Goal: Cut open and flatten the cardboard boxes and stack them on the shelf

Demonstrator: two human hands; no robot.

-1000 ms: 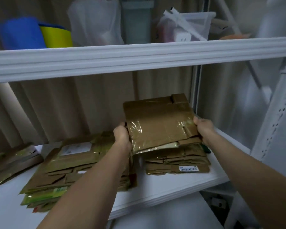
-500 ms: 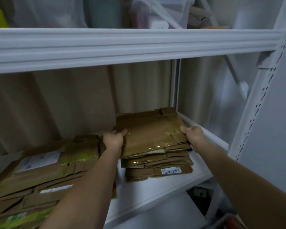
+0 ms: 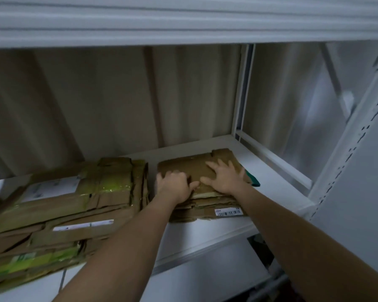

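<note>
Landmark: the right-hand stack (image 3: 205,205) of flattened boxes on the white shelf (image 3: 207,234). Left of it, just beside, lies a larger stack (image 3: 59,205); its near left end runs out of frame, and its label print is too blurred to read. On the landmark's top sheet (image 3: 183,168) your left hand (image 3: 172,186) rests palm down, fingers loosely bent over the left edge; whether they hook under it, you cannot tell. Your right hand (image 3: 225,177) presses flat beside it, fingers straight and spread, holding nothing. At the landmark's right edge a green object (image 3: 254,180) protrudes, mostly hidden beneath the cardboard; a barcode label (image 3: 228,212) shows on the front.
</note>
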